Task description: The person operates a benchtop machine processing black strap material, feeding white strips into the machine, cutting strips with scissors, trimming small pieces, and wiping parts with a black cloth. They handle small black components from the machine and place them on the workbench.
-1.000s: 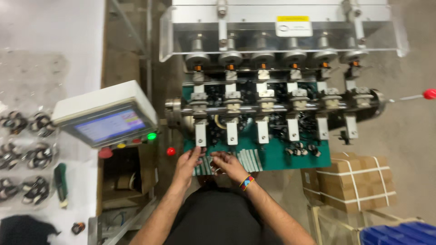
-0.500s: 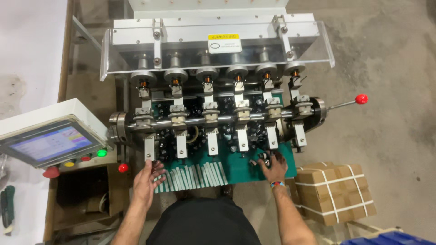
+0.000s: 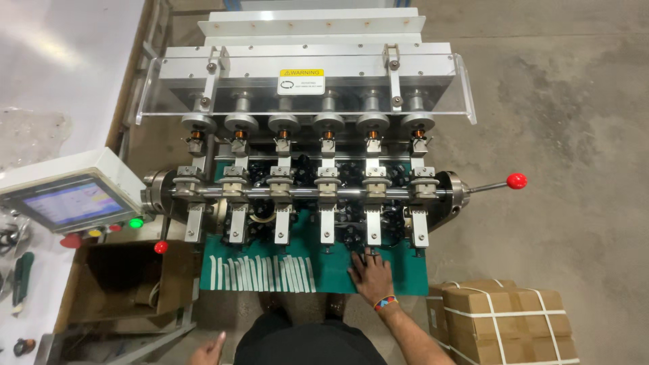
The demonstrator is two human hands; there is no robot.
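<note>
A coil winding machine (image 3: pixel 318 182) with several spindle stations in a row stands in front of me. My right hand (image 3: pixel 370 276) lies flat with fingers spread on the green mat (image 3: pixel 405 274), just below one of the right-hand clamps (image 3: pixel 373 230); a coloured band is on its wrist. My left hand (image 3: pixel 209 350) is low at the bottom edge, away from the machine, fingers loose and holding nothing. A row of white strips (image 3: pixel 260 272) lies on the mat's left part.
A control box with a screen (image 3: pixel 64 199) and coloured buttons sits at the left. A red-knobbed lever (image 3: pixel 516 180) sticks out to the right. Strapped cardboard boxes (image 3: pixel 503 321) stand at the lower right. An open box (image 3: pixel 118 280) sits at the lower left.
The view has shifted so the machine sits more central. My left hand has dropped from the mat's left side to the bottom edge. My right hand has moved left along the mat.
</note>
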